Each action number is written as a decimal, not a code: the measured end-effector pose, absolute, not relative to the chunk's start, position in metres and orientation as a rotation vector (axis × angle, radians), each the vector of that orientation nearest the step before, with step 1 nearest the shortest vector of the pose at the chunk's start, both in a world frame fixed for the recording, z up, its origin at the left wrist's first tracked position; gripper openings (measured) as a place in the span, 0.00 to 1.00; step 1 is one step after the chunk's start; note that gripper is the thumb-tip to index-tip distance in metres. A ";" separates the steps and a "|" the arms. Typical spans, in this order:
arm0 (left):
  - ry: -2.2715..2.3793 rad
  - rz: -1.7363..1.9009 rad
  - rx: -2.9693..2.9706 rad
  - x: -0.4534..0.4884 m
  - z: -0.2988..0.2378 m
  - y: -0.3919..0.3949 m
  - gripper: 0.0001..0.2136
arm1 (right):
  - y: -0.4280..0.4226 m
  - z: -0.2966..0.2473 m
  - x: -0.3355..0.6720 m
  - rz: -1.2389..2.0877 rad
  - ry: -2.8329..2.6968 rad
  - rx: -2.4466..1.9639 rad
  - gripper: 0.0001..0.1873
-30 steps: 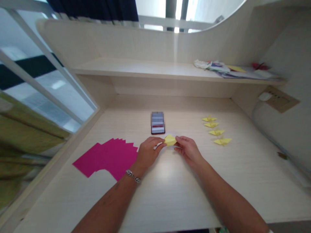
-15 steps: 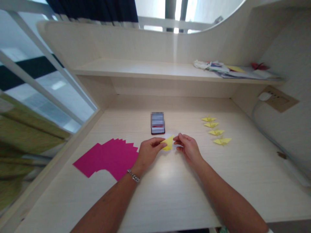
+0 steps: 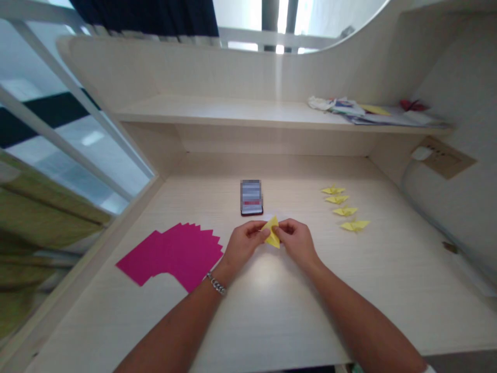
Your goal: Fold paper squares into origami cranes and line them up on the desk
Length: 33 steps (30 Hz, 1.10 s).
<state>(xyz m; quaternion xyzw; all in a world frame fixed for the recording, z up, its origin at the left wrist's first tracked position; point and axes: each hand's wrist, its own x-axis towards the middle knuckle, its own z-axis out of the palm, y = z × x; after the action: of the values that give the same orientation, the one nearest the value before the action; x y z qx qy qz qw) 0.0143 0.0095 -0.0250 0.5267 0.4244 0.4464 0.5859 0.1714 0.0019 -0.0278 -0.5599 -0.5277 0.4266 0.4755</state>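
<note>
Between my two hands, just above the desk, is a folded piece of yellow origami paper (image 3: 273, 235). My left hand (image 3: 244, 242) pinches its left side between thumb and fingers. On the right side, my right hand (image 3: 298, 239) also grips it, thumb toward me. The fingertips behind the paper are hidden. A phone (image 3: 251, 197) with a lit, blurred screen lies just beyond my hands. Near my left forearm, several magenta paper sheets (image 3: 178, 254) are fanned out flat. Off to the right, several folded yellow paper cranes (image 3: 354, 226) stand in a column.
A shelf (image 3: 233, 111) runs across the back, with papers and crumpled wrapping (image 3: 345, 106) on its right part. A plug and cable (image 3: 421, 153) hang from the wall socket at right. White metal bars (image 3: 58, 129) border the left side.
My right hand has moved left and taken hold of the folded yellow paper, which it was apart from before. The paper has turned to a more upright angle.
</note>
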 end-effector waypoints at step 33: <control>1.110 1.094 1.172 0.020 -0.038 0.013 0.17 | 0.004 -0.027 0.173 1.252 -1.359 -1.207 0.14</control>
<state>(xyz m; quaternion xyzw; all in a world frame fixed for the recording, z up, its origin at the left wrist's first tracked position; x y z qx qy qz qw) 0.0197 0.0129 -0.0379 0.4974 0.4710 0.4643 0.5614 0.1734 0.0038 -0.0267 -0.4881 -0.5497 0.5066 0.4504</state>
